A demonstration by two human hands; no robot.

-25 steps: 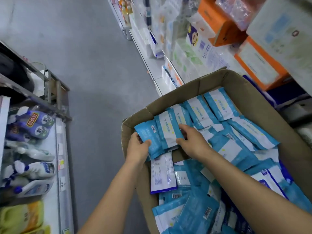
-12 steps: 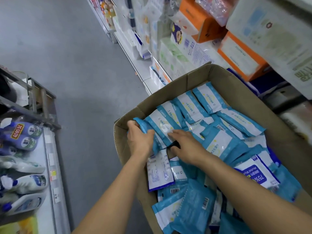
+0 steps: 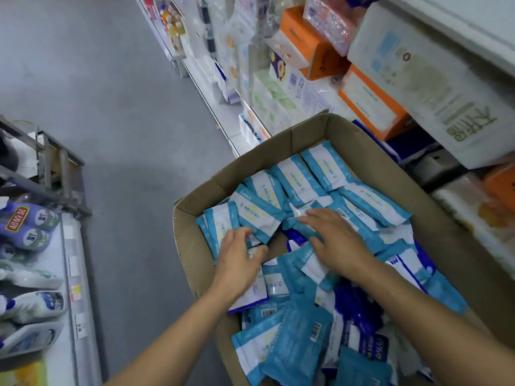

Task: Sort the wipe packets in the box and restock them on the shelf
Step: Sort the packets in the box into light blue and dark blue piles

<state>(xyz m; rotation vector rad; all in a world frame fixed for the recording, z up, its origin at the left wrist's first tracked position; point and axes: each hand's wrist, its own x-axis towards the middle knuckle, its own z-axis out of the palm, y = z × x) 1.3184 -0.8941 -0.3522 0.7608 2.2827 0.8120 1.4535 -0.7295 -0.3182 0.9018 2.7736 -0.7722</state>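
Head view: a cardboard box (image 3: 281, 151) holds light-blue wipe packets (image 3: 303, 182), a neat row at its far end, a loose heap nearer. The left hand (image 3: 239, 260) rests over the row's near-left packets, fingers loosely curled, gripping nothing plainly. The right hand (image 3: 334, 240) lies flat, fingers straight, on the heap. The shelf (image 3: 211, 107) stands just beyond the box.

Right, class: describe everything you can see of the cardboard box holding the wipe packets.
The cardboard box is plain brown corrugated card, open-topped, its flaps standing up as walls. It sits in a shop aisle beside the shelf. Light blue and white wipe packets fill it, lined up along the far side and jumbled nearer. The left hand and right hand reach inside.
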